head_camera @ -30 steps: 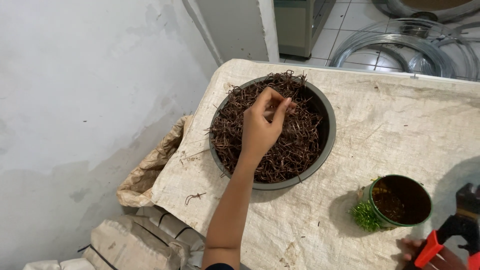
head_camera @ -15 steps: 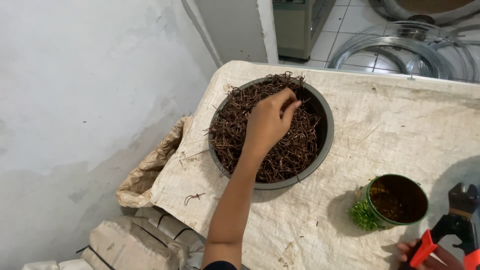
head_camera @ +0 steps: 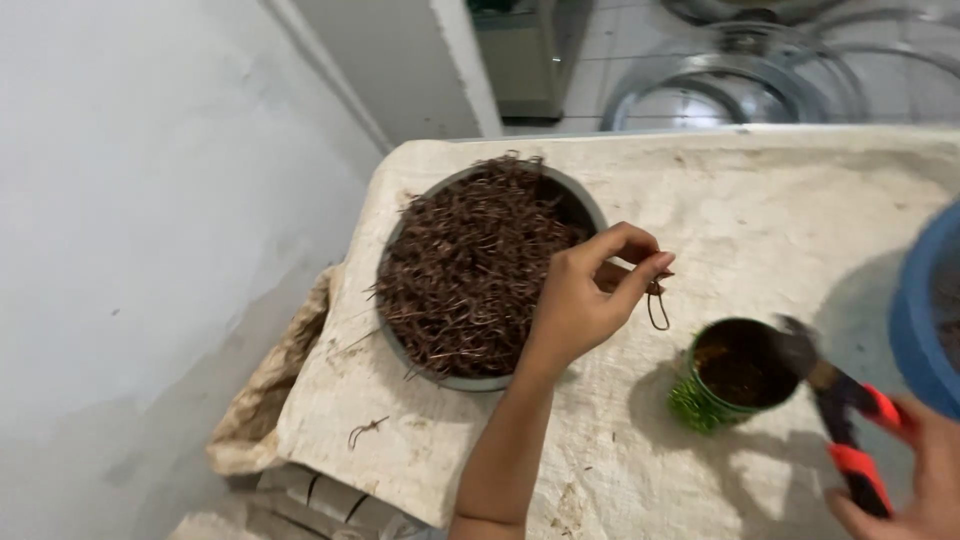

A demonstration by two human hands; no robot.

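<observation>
left fingers (head_camera: 640, 268): pinched shut on a small bent wire piece; thumb and forefinger tips met at the top of it.
bent wire piece (head_camera: 657, 305): hung below the left fingertips, long axis about vertical, loop end down, clear of the surface.
left hand (head_camera: 585, 300): hovered past the right rim of the grey bowl, forearm running up from the bottom edge of the view.
wire-to-can relation: the small green can (head_camera: 738, 375) lay down and to the right of the hanging wire, near but apart; mouth open, facing up.
nearer hand: left was nearer both the wire and the can mouth; right sat beyond the can's far side.
right hand (head_camera: 925, 480): low right corner, partly cut off by the frame, fingers wrapped around the red handles of pliers.
pliers (head_camera: 835, 400): dark nose pointed up-left, tip at the can's right rim; contact could not be told.
grey bowl (head_camera: 575, 195): round, heaped with brown wire pieces (head_camera: 470, 270), just left of the left hand.
stray wire (head_camera: 367, 431): lay alone on the surface near its front-left corner.
surface (head_camera: 780, 210): covered in pale, stained cloth.
blue tub (head_camera: 915, 300): right edge, only partly in view.
</observation>
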